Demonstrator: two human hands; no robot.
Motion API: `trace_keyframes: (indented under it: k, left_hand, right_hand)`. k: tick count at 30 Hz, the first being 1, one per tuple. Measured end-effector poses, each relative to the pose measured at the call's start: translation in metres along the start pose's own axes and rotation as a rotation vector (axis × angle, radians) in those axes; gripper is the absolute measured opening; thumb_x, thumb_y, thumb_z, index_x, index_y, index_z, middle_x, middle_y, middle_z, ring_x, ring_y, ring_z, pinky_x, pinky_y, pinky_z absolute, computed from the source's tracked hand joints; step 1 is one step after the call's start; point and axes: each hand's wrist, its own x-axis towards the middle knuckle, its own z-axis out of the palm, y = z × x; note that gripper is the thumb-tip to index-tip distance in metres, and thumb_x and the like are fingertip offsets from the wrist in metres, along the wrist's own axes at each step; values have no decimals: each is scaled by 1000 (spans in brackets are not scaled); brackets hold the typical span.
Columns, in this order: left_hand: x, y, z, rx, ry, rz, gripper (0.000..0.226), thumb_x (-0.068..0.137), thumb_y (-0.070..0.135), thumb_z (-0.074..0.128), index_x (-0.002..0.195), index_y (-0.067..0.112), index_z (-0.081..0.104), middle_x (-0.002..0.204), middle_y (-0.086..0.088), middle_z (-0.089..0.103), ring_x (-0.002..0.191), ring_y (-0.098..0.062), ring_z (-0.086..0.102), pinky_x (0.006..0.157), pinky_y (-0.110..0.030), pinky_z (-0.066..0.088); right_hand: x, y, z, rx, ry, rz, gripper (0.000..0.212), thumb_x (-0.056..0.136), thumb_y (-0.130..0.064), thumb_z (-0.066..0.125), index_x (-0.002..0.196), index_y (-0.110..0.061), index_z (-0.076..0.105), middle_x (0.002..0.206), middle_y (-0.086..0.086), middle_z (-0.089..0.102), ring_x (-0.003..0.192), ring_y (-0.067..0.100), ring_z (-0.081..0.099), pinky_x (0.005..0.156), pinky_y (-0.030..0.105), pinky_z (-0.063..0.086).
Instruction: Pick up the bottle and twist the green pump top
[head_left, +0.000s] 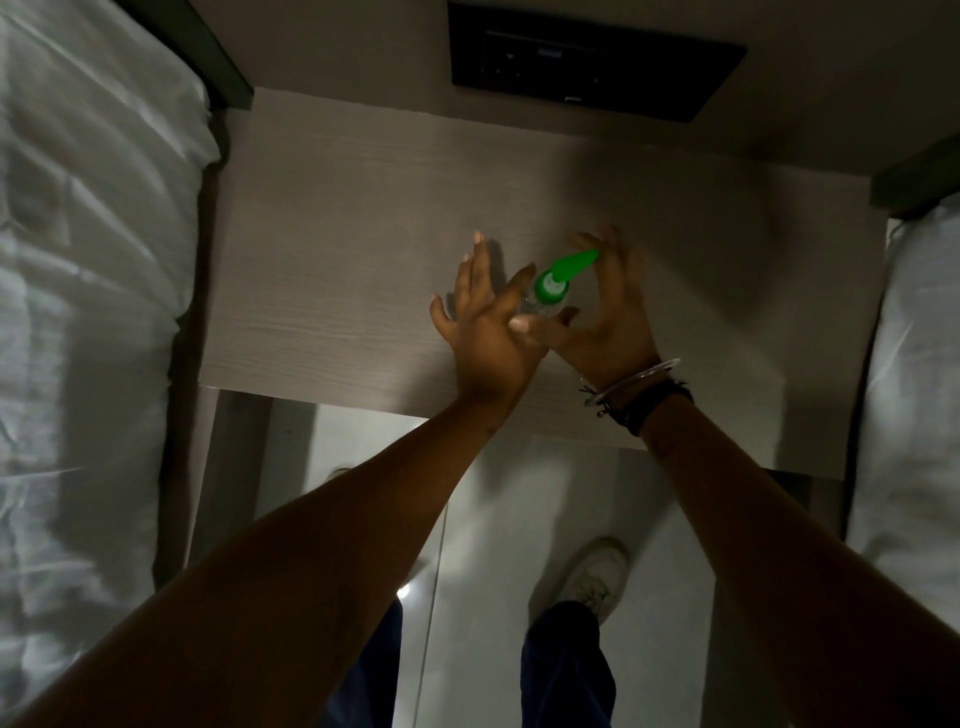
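Pale wood-grain nightstand (332, 249) between two white beds (88, 312) (919, 389). Dark switch panel (592, 73) on wall beyond its far edge. White shoe (597, 577) on glossy floor (498, 499).

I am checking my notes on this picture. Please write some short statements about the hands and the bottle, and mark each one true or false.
1. The bottle has a green pump top. True.
2. The right hand wraps around the bottle. True.
3. The left hand is a closed fist. False: its fingers are spread open.
4. The bottle lies on the bed. False: it is over the wooden table.
5. Bracelets sit on the right wrist. True.
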Motion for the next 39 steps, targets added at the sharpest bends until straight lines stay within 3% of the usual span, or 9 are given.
trace_keyframes:
  k: [3, 7, 12, 19, 24, 30, 32, 35, 39]
  left_hand:
    - [3, -3, 0, 63, -57, 39, 53, 83, 59, 62, 125, 26, 65, 158, -16, 29, 146, -34, 23, 112, -60, 3]
    - [6, -2, 0, 22, -65, 7, 49, 79, 53, 70, 120, 26, 68, 158, -15, 29, 146, -33, 23, 112, -58, 2]
    - [5, -2, -1, -19, 2, 48, 48, 91, 46, 37, 118, 23, 70, 155, -18, 35, 144, -37, 27, 112, -63, 5]
    - [6, -6, 1, 120, -28, 93, 58, 79, 68, 55, 121, 31, 66, 160, -17, 23, 149, -36, 14, 111, -63, -2]
    - [6, -7, 0, 74, 3, 81, 56, 90, 69, 41, 113, 28, 70, 159, -18, 25, 149, -37, 13, 114, -62, -5]
    - [7, -8, 4, 107, 2, 86, 52, 85, 68, 48, 109, 27, 70, 159, -17, 26, 148, -37, 16, 111, -64, -1]
    - [7, -6, 1, 111, 15, 64, 64, 89, 76, 33, 110, 28, 70, 159, -15, 27, 148, -35, 18, 112, -63, 1]
    - [8, -9, 0, 88, -4, 89, 49, 81, 70, 53, 106, 31, 70, 160, -16, 25, 149, -35, 14, 112, -63, 0]
    - [8, -11, 2, 113, -17, 102, 53, 79, 67, 57, 118, 32, 68, 160, -16, 23, 148, -36, 14, 112, -62, -1]
  right_hand:
    - [1, 5, -6, 31, -61, -52, 58, 78, -18, 76, 131, -19, 53, 158, 18, 23, 145, 33, 22, 116, 57, 29]
    - [8, -1, -7, -3, -16, -43, 41, 72, -20, 82, 109, -11, 68, 153, 18, 33, 142, 34, 29, 114, 57, 30]
    - [6, -6, -3, -212, -19, -67, 90, 56, -61, 75, 132, -26, 42, 158, 18, 20, 145, 37, 23, 115, 64, 19]
    - [6, 4, -14, -305, -30, -145, 34, 72, -42, 66, 102, -27, 71, 161, 11, 21, 148, 37, 12, 113, 71, 10]
    - [8, -3, -12, -314, 6, -150, 64, 65, -59, 60, 123, -31, 56, 161, 16, 16, 148, 38, 14, 112, 68, 8]
    - [8, -2, -11, -366, 75, -168, 44, 69, -56, 69, 93, -20, 69, 149, 10, 43, 143, 32, 31, 111, 66, 19]
    - [9, -4, -9, -352, 123, -142, 58, 65, -69, 67, 101, -23, 62, 150, 11, 41, 140, 31, 35, 112, 64, 20]
    - [7, -2, -9, -347, 7, -176, 61, 76, -62, 55, 126, -28, 53, 156, 13, 31, 142, 33, 31, 111, 68, 20]
    - [3, 1, -9, -349, 62, -211, 42, 75, -53, 66, 101, -20, 70, 147, 11, 47, 140, 33, 36, 106, 66, 27]
